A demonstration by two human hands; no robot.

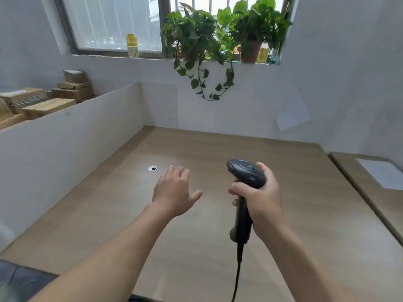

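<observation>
**scanner gripped, cable trailing**

our right hand (263,201) is wrapped firmly round the handle of the black barcode scanner (245,182). we hold it upright above the tabletop (218,149), with its head pointing away from us toward the far wall. our left hand (174,192) hovers flat with the fingers spread, holding nothing, near the round cable hole (152,168).

the main risk we see is the cable (237,277). it runs down from the handle toward the near edge and out of view, so a wide sweep could pull it taut or snag it, jerking the scanner off aim. the only parcels we see are the cardboard boxes (43,99) beyond the white partition (76,131). reaching across for one with the left hand could drag the scanner arm along. pressing the trigger now would likely read nothing.
</observation>
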